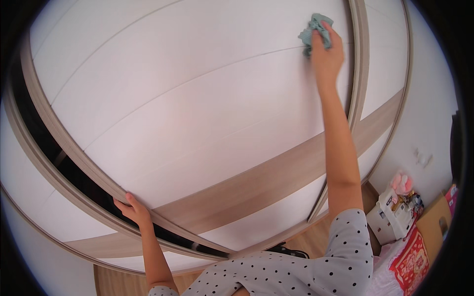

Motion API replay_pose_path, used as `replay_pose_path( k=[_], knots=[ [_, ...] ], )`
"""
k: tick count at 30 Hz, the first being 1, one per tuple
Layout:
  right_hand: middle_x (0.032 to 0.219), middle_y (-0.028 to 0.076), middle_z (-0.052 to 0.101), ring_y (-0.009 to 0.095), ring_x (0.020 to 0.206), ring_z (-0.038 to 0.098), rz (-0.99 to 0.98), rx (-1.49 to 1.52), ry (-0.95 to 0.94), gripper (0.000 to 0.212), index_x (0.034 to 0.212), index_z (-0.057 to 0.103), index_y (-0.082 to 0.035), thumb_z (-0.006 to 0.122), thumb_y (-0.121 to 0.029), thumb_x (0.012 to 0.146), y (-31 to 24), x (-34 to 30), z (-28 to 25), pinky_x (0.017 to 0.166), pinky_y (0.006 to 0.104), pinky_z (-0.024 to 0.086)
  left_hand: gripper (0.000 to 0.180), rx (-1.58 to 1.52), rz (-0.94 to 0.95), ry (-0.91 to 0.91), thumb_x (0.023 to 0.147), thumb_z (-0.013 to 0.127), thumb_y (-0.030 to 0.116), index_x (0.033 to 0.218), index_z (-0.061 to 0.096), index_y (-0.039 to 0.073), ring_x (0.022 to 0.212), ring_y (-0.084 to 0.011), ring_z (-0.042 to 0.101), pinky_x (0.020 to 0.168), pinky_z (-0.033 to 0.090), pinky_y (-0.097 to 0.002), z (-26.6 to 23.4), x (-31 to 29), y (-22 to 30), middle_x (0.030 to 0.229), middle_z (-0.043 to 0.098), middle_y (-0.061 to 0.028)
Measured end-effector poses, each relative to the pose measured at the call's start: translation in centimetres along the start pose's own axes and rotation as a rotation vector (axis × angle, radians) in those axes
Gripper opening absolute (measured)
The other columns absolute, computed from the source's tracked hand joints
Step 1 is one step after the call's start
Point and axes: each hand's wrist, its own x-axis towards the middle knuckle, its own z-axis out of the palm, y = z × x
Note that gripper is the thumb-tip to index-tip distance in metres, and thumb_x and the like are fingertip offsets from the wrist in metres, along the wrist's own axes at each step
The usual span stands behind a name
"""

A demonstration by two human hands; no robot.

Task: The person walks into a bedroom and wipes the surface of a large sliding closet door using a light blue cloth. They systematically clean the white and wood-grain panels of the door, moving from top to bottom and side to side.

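Note:
A white sliding wardrobe door with a wood-grain band across its lower part fills most of the view. High on its right side, my right hand presses a crumpled pale green cloth against the white panel, fingers closed on it. Lower left, my left hand grips the door's wood-toned edge, its thumb on the frame and the other fingers by the dark gap. Part of those fingers is hidden at the edge.
A dark gap separates this door from another panel on the left. To the lower right stand a white container, a pink plush item, a cardboard box and a red patterned cloth. Wooden floor shows below, beside a dark shoe.

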Motion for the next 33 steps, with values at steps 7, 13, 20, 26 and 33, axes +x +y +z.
replay_pose_path(
  k=[7, 13, 20, 26, 33],
  knots=[
    [0.101, 0.006, 0.061, 0.024, 0.089, 0.056, -0.654, 0.269, -0.481, 0.029, 0.094, 0.065, -0.007, 0.064, -0.001, 0.066, -7.9, -21.2, 2.1, 0.071, 0.0379, 0.043, 0.063, 0.078, 0.046, 0.024, 0.093, 0.053, 0.037, 0.132, 0.033, -0.008, 0.1, -0.0255, 0.055, 0.086, 0.043, -0.0337, -0.2, 0.0, -1.1, 0.114, 0.056, -0.0211],
    [0.105, 0.008, 0.06, 0.027, 0.1, 0.055, -0.382, 0.55, -1.162, 0.032, 0.1, 0.064, -0.007, 0.06, 0.003, 0.07, -9.1, -25.2, -3.9, 0.081, 0.0378, 0.046, 0.065, 0.058, -0.01, -0.005, 0.092, 0.054, 0.035, 0.133, 0.031, -0.009, 0.098, -0.0258, 0.057, 0.085, 0.045, -0.0337, -0.7, 0.1, -0.4, 0.111, 0.058, -0.0232],
    [0.1, 0.015, 0.06, 0.033, 0.093, 0.055, -0.386, 0.111, -0.159, 0.028, 0.103, 0.062, -0.003, 0.059, -0.001, 0.075, -11.2, 2.8, 8.8, 0.082, 0.0398, 0.045, 0.063, 0.006, 0.006, -0.019, 0.092, 0.055, 0.033, 0.132, 0.032, -0.01, 0.097, -0.0246, 0.057, 0.084, 0.045, -0.0326, -0.4, -0.3, 0.0, 0.11, 0.059, -0.0211],
    [0.096, 0.011, 0.065, 0.028, 0.084, 0.059, -0.874, 0.311, -0.277, 0.026, 0.097, 0.065, -0.006, 0.056, 0.002, 0.075, -12.4, -11.1, 11.5, 0.076, 0.0422, 0.047, 0.064, 0.027, 0.078, 0.016, 0.092, 0.055, 0.034, 0.132, 0.032, -0.01, 0.097, -0.025, 0.058, 0.084, 0.045, -0.0327, -0.4, -0.2, -0.3, 0.111, 0.059, -0.0215],
    [0.096, 0.007, 0.06, 0.021, 0.082, 0.059, -0.392, 0.687, -1.424, 0.023, 0.104, 0.061, -0.003, 0.063, -0.008, 0.082, -10.1, -31.4, -3.6, 0.071, 0.0357, 0.05, 0.06, -0.034, -0.006, -0.074, 0.091, 0.056, 0.03, 0.133, 0.034, -0.007, 0.105, -0.0266, 0.055, 0.09, 0.042, -0.0341, -1.7, -0.3, 1.2, 0.117, 0.055, -0.0219]
  ],
)
